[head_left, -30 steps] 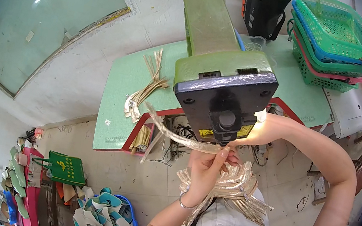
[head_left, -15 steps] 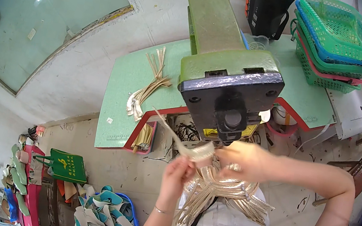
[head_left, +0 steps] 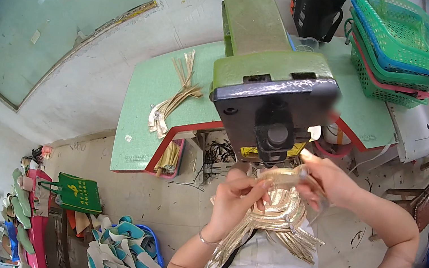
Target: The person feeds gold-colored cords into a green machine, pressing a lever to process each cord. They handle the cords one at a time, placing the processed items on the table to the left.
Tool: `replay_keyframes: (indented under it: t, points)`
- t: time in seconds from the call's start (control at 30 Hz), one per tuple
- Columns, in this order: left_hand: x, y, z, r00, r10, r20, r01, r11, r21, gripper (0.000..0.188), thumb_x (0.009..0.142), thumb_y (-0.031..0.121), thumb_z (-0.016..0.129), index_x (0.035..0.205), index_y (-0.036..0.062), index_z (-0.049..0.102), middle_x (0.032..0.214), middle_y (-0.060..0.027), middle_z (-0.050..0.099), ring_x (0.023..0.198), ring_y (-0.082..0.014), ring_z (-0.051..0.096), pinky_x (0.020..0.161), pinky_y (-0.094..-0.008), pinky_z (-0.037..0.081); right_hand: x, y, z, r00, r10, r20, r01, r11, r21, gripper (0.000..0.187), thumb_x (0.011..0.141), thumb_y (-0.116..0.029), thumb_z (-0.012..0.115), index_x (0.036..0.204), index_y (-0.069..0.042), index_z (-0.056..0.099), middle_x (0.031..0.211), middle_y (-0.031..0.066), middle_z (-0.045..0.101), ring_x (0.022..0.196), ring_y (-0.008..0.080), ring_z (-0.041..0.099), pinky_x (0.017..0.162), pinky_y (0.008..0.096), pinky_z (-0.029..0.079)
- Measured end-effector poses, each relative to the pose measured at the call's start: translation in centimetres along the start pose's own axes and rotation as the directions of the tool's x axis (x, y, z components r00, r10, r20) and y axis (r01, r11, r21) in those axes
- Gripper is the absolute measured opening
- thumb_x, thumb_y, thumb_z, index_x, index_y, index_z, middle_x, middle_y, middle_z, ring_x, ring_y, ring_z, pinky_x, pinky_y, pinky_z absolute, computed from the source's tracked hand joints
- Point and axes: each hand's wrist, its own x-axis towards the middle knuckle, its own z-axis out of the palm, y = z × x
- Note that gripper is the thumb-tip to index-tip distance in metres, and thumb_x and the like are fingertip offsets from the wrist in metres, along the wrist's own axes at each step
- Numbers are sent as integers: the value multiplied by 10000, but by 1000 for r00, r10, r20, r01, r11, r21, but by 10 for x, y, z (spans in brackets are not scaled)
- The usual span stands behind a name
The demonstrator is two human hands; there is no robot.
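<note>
Between my two hands a gold strap piece [head_left: 283, 176] is stretched just below the black head of a green machine [head_left: 273, 58]. My left hand [head_left: 237, 198] pinches its left end with thumb and fingers. At its right end, my right hand [head_left: 332, 183] has its fingers closed round the strap piece, slightly blurred. Beneath both hands, a pile of shiny gold straps [head_left: 273, 225] is draped over my lap on white cloth. Part of that pile is hidden by my hands.
A bundle of gold straps [head_left: 178, 96] lies on the green table [head_left: 146, 82]. Stacked plastic baskets [head_left: 396, 45] and a black bag [head_left: 315, 11] are at the back right. A blue tub [head_left: 160, 262] with teal and grey pieces and a green bag [head_left: 78, 194] are at lower left.
My right hand has moved right, away from my left hand. My left hand has shifted right, and the strap piece now spans between them instead of its loose end sticking up leftward.
</note>
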Motion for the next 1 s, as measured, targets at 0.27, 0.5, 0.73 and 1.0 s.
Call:
replay_keyframes:
  t: [0.27,0.5,0.73,1.0]
  points:
    - [18,2,10,996,-80,-44,75,991,-107,256,896,167,587,727,-5,672,635,-50,634,494,-53,539,442,-168,358,-8,5,-5,989,-147,-25,139,971,-195,287,957,-244,479,750,-45,485,560,-33,400,422,47,346,381,217,276]
    - [11,-3,5,989,-50,-141,25,984,-178,242,898,159,581,744,-13,655,631,-49,617,495,-67,526,462,-181,369,1,6,0,983,-182,-14,176,965,-197,269,944,-208,499,741,-33,523,552,-32,436,425,36,380,389,210,301]
    - [-11,-22,-1,946,-39,-323,-53,960,-274,203,905,160,566,813,-3,648,664,-50,611,517,-81,518,469,-192,361,16,-10,18,959,-277,-55,229,879,-419,223,874,-206,608,789,-1,630,637,7,598,487,19,463,429,201,365]
    - [0,-17,5,854,282,-437,-222,957,185,162,890,130,590,854,-19,643,671,-19,595,594,-82,522,577,-183,388,32,-28,22,914,-404,47,319,641,-698,345,765,-233,700,994,7,602,859,118,638,794,186,598,718,312,475]
